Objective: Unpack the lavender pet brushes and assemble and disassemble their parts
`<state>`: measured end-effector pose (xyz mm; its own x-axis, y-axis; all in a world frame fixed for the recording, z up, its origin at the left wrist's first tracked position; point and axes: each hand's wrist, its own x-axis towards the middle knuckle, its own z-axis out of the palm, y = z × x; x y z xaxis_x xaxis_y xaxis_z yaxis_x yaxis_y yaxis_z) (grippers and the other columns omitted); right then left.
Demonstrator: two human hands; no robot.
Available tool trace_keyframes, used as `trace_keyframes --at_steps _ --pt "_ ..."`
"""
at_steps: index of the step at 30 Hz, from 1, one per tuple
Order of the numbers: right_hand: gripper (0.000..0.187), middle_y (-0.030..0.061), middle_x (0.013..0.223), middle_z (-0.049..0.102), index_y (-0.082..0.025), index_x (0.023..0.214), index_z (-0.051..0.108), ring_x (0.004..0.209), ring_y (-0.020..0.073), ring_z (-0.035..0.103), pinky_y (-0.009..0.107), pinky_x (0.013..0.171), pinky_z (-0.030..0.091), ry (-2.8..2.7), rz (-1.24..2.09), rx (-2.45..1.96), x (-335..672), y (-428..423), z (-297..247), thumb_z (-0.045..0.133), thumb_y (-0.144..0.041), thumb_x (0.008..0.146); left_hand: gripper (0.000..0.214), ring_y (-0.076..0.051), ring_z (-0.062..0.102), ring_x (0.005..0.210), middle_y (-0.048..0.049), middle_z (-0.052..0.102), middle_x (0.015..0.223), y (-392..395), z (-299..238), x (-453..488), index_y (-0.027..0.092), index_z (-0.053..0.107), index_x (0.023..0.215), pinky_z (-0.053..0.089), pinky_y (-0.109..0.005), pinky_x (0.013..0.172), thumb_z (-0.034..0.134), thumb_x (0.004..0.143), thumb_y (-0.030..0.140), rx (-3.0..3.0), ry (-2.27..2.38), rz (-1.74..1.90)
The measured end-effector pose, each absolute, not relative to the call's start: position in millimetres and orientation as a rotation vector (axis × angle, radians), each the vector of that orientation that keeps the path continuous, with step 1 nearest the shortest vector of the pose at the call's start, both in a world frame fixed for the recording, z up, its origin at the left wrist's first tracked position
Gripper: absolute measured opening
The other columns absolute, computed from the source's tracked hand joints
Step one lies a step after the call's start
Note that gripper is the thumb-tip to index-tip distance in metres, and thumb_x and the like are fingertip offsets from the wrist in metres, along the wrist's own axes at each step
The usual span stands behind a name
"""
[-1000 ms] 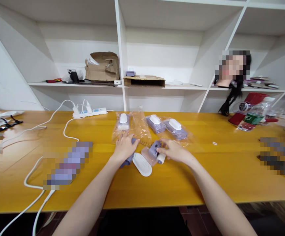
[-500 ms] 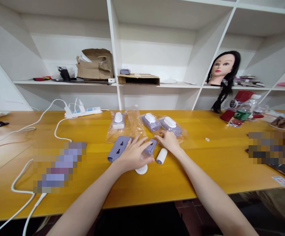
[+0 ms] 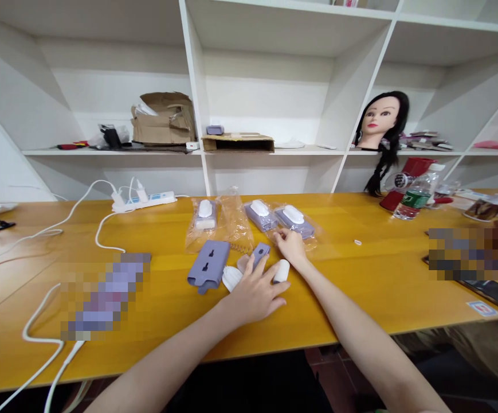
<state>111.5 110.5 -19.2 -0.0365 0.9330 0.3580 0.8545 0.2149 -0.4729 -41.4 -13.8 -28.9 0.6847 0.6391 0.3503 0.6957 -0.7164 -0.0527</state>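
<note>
My left hand [image 3: 255,289] is low over the table with its fingers spread. Its fingertips are by a small purple piece [image 3: 261,252] and a white cylinder [image 3: 282,271], and a white ribbed round piece [image 3: 231,277] shows partly from under it. To its left lies a flat purple case part [image 3: 209,263] with two black slots. Beyond the fingers stretches a thin coiled spring [image 3: 240,248]. My right hand [image 3: 292,248] rests at the edge of a clear bag, fingers curled together; what they pinch, if anything, is hidden. Behind it sits a bagged purple-and-white device [image 3: 294,217].
Two more bagged devices, one left [image 3: 206,213] and one centre [image 3: 259,212], lie at the back. A power strip [image 3: 163,198], white cables and a blurred-out phone [image 3: 111,292] are on the left. A water bottle [image 3: 416,198] and a small white ring [image 3: 357,242] are on the right.
My left hand has slid right and toward me, off the flat purple case part, uncovering the spring and the ribbed round piece. My right hand has stayed by the bag.
</note>
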Motion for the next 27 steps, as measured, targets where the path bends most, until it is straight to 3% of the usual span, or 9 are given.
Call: trace_keyframes --at_steps 3,6,9,13,16,19,22,27 --pt "0.034 0.0115 0.082 0.072 -0.013 0.105 0.066 0.081 0.0241 0.066 0.03 0.072 0.045 -1.906 0.145 -1.666 115 104 -10 0.054 -0.036 0.084 0.04 -0.041 0.034 0.135 -0.0107 0.05 0.14 -15 -25 -43 0.027 0.057 0.125 0.024 -0.069 0.105 0.045 0.091 0.045 -2.743 -1.082 -0.471" --pt "0.041 0.016 0.096 0.069 -0.009 0.119 0.059 0.089 0.0263 0.064 0.034 0.078 0.045 -1.913 0.061 -1.626 116 91 2 0.051 -0.03 0.085 0.041 -0.036 0.038 0.134 -0.0074 0.053 0.139 -12 -12 -52 0.031 0.054 0.129 0.03 -0.063 0.106 0.045 0.091 0.043 -2.745 -1.215 -0.595" --pt "0.038 0.0107 0.113 0.065 -0.018 0.117 0.062 0.099 0.0224 0.059 0.034 0.089 0.043 -2.133 0.029 -1.353 114 80 9 0.046 -0.015 0.083 0.042 -0.032 0.043 0.131 -0.0086 0.052 0.14 -1 6 -75 0.029 0.055 0.129 0.035 -0.055 0.106 0.044 0.09 0.039 -2.476 -1.726 -0.763" --pt "0.044 0.0047 0.111 0.067 -0.023 0.105 0.07 0.109 0.0224 0.052 0.039 0.097 0.04 -2.533 0.142 -0.725 105 77 2 0.045 -0.002 0.075 0.059 -0.047 0.035 0.133 -0.0145 0.033 0.153 15 13 -108 0.027 0.043 0.14 0.034 -0.064 0.099 0.045 0.085 0.049 -2.125 -2.35 -0.567" --pt "0.032 0.009 0.102 0.067 -0.017 0.109 0.068 0.099 0.0221 0.054 0.041 0.093 0.042 -2.487 0.202 -0.656 100 78 -6 0.048 -0.013 0.084 0.063 -0.045 0.048 0.123 -0.0189 0.031 0.151 20 8 -117 0.025 0.041 0.141 0.043 -0.056 0.092 0.048 0.082 0.046 -2.167 -2.491 -0.451" --pt "0.027 0.0108 0.094 0.059 -0.013 0.103 0.068 0.091 0.0216 0.052 0.04 0.087 0.043 -2.481 0.141 -0.695 98 75 -9 0.049 -0.026 0.09 0.058 -0.044 0.049 0.122 -0.0189 0.036 0.147 20 5 -115 0.025 0.046 0.137 0.043 -0.053 0.092 0.049 0.081 0.037 -2.146 -2.47 -0.481" --pt "0.018 0.0073 0.087 0.052 -0.015 0.079 0.065 0.085 0.02 0.048 0.036 0.082 0.042 -2.485 0.133 -0.742 98 73 -9 0.051 -0.024 0.086 0.054 -0.043 0.046 0.126 -0.0185 0.036 0.148 19 7 -113 0.024 0.048 0.135 0.041 -0.054 0.096 0.048 0.082 0.037 -2.112 -2.434 -0.594" --pt "0.009 0.0016 0.08 0.048 -0.019 0.068 0.05 0.07 0.0145 0.045 0.027 0.067 0.038 -2.439 0.2 -0.742 97 73 -10 0.05 -0.012 0.073 0.06 -0.04 0.034 0.137 -0.0186 0.027 0.154 27 7 -116 0.021 0.038 0.143 0.034 -0.052 0.106 0.044 0.087 0.043 -2.04 -2.328 -0.866"
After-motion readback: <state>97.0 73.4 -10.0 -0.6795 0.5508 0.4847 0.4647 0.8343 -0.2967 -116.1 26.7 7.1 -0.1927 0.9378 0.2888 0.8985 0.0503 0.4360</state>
